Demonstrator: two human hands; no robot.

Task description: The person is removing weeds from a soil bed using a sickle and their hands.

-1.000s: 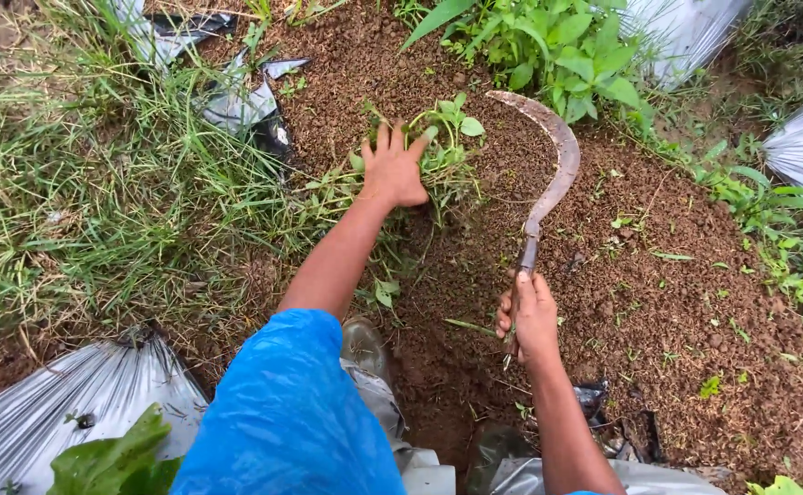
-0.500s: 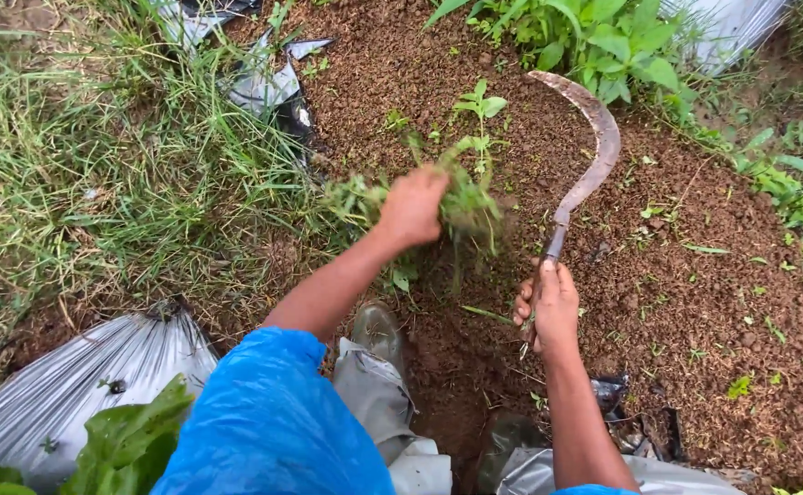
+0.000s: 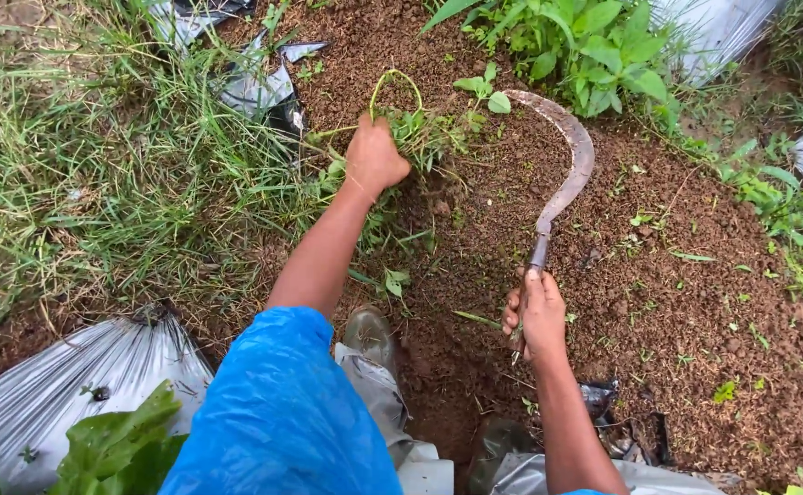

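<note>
Our left hand is fisted around a clump of weeds, fingers fully curled, at the grass edge of the brown soil mound. Our right hand is wrapped around the handle of a sickle (rusty, curved blade), the blade arching over the soil just right of the clump. A muddy boot stands below, between both arms.

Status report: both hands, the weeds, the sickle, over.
Left hand fisted on green weed clump. Right hand gripping rusty curved sickle, blade resting on brown soil. Small leafy seedling beside blade.
</note>
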